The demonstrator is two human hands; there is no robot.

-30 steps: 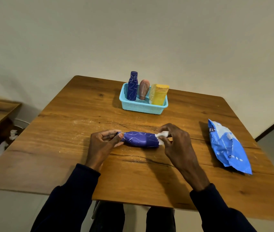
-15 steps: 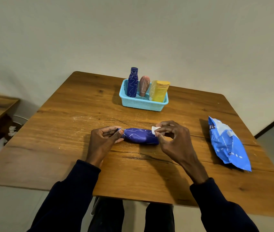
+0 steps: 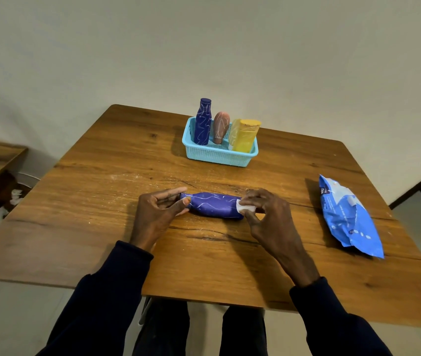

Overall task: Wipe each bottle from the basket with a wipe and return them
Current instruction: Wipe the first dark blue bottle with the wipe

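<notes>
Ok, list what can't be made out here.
Head view:
Most of the wipe, tucked in the grip of the right hand.
The lying bottle, cap end covered by fingers of the left hand.
Bottoms of the standing bottles, behind the basket wall.
Print on the blue pack, too small to read.

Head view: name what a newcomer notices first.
A blue bottle lies on its side on the table, the left hand pinching its neck, the right hand holding a white wipe at its base. Behind, a turquoise basket holds three standing bottles; a blue wipe pack lies to the right.
</notes>
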